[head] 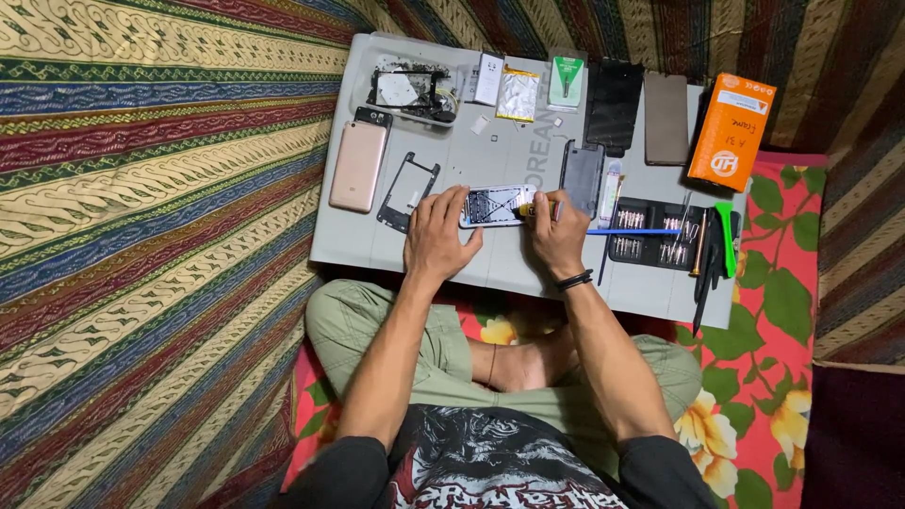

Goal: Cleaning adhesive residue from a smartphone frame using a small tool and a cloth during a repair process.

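Two hands are working on an opened phone (497, 205) on the mat (490, 264). Left hand (438, 236) is pressing it flat; right hand (556, 236) is pinching a screwdriver (534, 209) at its edge. Judging so, screws are being handled; next needs steady tip.

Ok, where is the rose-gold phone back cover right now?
The rose-gold back cover lies on the left side of the grey work mat, beside the black phone frame, apart from the left hand.
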